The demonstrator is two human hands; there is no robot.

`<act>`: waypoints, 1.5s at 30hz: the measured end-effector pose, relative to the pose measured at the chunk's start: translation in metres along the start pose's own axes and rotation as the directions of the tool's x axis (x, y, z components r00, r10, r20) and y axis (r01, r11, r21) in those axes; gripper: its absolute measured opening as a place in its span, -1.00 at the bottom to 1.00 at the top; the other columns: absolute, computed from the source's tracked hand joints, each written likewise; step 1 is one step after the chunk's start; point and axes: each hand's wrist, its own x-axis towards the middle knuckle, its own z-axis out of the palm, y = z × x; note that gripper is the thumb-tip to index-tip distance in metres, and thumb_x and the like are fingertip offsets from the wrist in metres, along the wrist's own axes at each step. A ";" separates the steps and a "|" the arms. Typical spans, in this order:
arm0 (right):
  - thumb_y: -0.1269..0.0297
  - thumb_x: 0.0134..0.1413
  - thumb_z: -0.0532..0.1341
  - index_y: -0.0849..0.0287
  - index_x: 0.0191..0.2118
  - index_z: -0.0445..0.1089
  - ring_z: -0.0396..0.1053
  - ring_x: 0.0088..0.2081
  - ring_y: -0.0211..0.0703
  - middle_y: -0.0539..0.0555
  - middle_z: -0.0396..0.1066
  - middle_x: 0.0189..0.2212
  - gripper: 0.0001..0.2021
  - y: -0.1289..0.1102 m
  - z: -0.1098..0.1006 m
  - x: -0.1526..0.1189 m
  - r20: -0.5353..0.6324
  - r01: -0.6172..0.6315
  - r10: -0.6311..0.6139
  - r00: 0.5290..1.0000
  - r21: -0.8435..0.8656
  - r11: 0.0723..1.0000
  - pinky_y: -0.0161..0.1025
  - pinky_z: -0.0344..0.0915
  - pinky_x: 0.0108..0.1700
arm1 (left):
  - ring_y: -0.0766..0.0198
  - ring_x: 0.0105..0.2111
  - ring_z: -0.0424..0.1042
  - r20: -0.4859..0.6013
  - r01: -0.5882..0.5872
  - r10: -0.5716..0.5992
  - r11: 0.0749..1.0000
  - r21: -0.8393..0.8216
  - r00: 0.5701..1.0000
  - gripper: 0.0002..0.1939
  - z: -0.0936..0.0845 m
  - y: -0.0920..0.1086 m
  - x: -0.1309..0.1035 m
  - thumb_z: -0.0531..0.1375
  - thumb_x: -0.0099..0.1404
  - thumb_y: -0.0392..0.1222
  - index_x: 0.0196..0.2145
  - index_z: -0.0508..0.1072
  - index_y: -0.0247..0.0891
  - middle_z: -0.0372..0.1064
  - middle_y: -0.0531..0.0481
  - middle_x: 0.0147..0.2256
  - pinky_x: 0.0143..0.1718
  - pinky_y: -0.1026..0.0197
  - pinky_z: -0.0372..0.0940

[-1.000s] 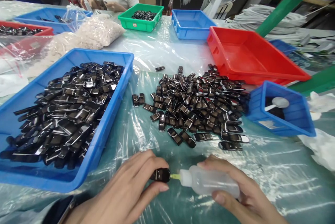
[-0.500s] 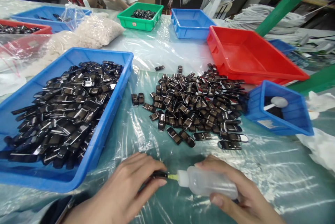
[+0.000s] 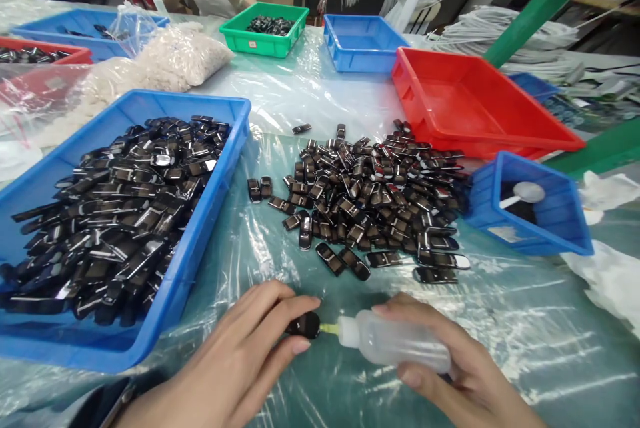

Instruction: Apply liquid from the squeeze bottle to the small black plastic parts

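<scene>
the small, glossy black plastic piece point(image 3: 306, 325) has turned from edge-on to broader side, clamped at six o'clock by left hand point(image 3: 237, 355) thumb and fingers; at five, the right hand point(image 3: 463, 365) has fingers wrapped round a translucent plastic bottle point(image 3: 400, 341), yellow-green nozzle point(image 3: 329, 329) towards nine.

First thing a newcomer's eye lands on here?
Probably the heap of glossy black pieces mid-table, with the big red tray behind it to the right. Next, the squeeze bottle in the right hand, its yellow tip at a black piece in the left hand.
</scene>
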 end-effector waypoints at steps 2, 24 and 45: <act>0.19 0.00 0.32 -0.16 -0.10 0.50 0.52 -0.15 -0.08 0.02 0.53 -0.17 -0.72 0.001 0.000 0.000 -0.018 -0.017 0.017 1.000 -0.007 1.000 -0.31 0.50 -0.23 | 0.19 -0.12 0.37 -0.002 -0.008 0.008 1.000 -0.015 1.000 -0.67 0.000 -0.001 0.000 -0.02 0.46 -0.22 0.15 0.21 -0.08 0.28 -0.05 -0.08 -0.08 0.24 0.32; -0.01 -0.04 0.30 -0.15 -0.20 0.53 0.51 -0.30 -0.10 0.01 0.54 -0.26 -0.75 -0.002 0.006 -0.002 -0.103 -0.109 0.112 0.988 0.039 0.993 -0.21 0.49 -0.23 | 0.21 -0.21 0.37 -0.087 -0.079 0.077 0.997 -0.013 0.993 -0.71 0.002 -0.003 -0.001 0.03 0.45 -0.21 0.10 0.28 -0.15 0.34 -0.04 -0.16 -0.18 0.26 0.33; 0.36 0.04 0.30 -0.02 0.10 0.25 0.38 -0.01 -0.05 0.08 0.40 -0.04 -0.51 0.013 0.014 0.006 -0.441 0.290 -0.358 0.823 -0.216 0.932 -0.08 0.40 0.00 | 0.16 -0.11 0.37 -0.223 0.361 -0.450 0.865 -0.348 0.865 -0.71 -0.004 0.000 0.009 -0.05 0.44 0.03 -0.01 0.31 -0.06 0.38 0.03 -0.09 -0.05 0.17 0.26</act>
